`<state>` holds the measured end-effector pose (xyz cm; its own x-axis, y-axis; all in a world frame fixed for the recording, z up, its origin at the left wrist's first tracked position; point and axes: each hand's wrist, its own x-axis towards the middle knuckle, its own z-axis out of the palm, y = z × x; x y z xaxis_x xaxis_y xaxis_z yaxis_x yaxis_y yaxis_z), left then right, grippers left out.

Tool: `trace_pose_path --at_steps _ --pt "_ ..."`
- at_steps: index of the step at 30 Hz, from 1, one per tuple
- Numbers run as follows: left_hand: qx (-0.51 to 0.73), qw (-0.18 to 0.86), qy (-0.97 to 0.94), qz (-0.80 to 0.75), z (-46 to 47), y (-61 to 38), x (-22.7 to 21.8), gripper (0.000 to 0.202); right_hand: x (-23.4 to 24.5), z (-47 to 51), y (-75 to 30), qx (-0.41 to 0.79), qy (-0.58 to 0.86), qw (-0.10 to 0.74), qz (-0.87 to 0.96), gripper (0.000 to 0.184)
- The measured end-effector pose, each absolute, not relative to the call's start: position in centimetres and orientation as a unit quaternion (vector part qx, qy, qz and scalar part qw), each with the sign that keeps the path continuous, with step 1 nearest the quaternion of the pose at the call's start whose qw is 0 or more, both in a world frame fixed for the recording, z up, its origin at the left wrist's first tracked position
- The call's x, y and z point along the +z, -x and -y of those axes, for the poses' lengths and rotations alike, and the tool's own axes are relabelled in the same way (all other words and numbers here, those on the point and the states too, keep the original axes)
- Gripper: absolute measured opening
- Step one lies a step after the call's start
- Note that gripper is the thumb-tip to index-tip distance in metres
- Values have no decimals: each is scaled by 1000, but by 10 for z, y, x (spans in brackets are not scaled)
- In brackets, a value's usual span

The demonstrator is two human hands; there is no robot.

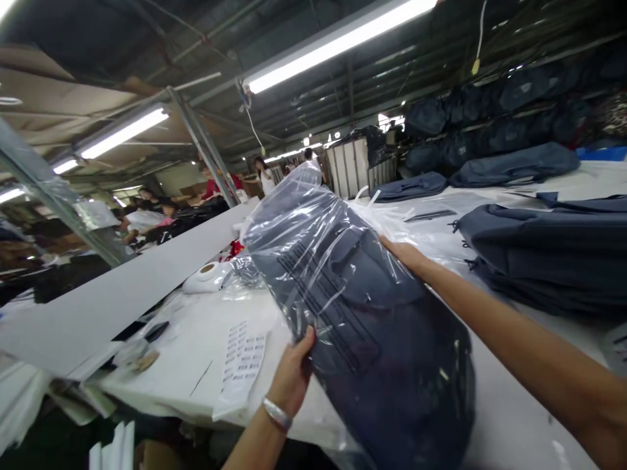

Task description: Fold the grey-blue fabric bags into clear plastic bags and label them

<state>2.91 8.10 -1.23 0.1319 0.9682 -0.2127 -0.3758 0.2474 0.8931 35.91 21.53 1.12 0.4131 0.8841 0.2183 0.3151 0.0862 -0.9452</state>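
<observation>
Since so broad and limp a load would probably fold if held from one side, both hands take the long navy fabric bag and its clear, glossy plastic sleeve by opposite edges. The left hand clamps one edge, thumb in front; the right hand looks closed on the other, fingertips partly hidden. The bag spans between their fingers, its rounded end below them.

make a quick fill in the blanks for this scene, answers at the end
1. The dark blue item is wrapped in clear ____.
2. The bracelet circles the ____ wrist.
3. The printed sheet lies on the ____ table.
4. The left hand grips one edge; the ____ hand touches the opposite edge.

Missing words: plastic; left; white; right
</observation>
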Motion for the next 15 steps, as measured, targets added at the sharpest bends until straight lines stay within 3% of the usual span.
trace_pose_path --at_steps 5,8,12,15 --pt "400 712 -405 -411 -52 -86 -83 65 19 -235 -397 207 709 334 586 57" --pt "326 697 -476 -426 -55 -108 -112 78 8 -245 -406 172 732 274 600 53" --pt "87 671 -576 -459 -66 -107 -127 70 -8 -254 -402 125 741 251 610 27" --pt "117 659 -618 -412 -64 -75 -112 50 -16 -244 -363 59 691 340 635 19"
